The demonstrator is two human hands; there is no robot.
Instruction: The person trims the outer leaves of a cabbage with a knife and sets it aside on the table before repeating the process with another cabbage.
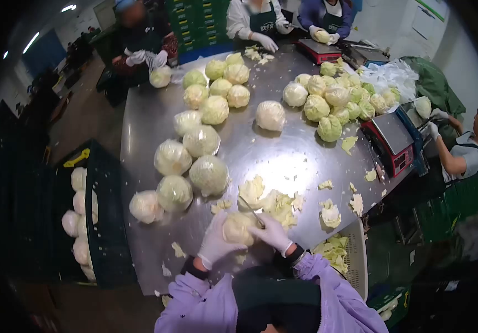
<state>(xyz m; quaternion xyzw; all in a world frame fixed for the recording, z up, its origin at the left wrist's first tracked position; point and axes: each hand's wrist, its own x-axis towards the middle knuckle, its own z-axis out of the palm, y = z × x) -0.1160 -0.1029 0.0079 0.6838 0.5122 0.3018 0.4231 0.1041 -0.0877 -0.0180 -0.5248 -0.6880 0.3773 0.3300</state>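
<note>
My gloved left hand (215,240) is wrapped round the side of a pale, trimmed cabbage (238,228) near the table's front edge. On the other side of the cabbage, my gloved right hand (273,233) grips a knife (252,212); its thin blade points up and to the left, above loose leaves. Part of the knife handle is hidden by my fingers. Torn cabbage leaves (278,206) lie just beyond both hands. To the left, several cabbages in clear wrap, such as a large wrapped cabbage (209,175), stand in a row.
Unwrapped cabbages (329,127) are heaped at the right by a red scale (394,144). A white basket (356,258) of leaves stands at my right, a dark crate (103,222) of cabbages at my left. Co-workers stand round the metal table (250,144).
</note>
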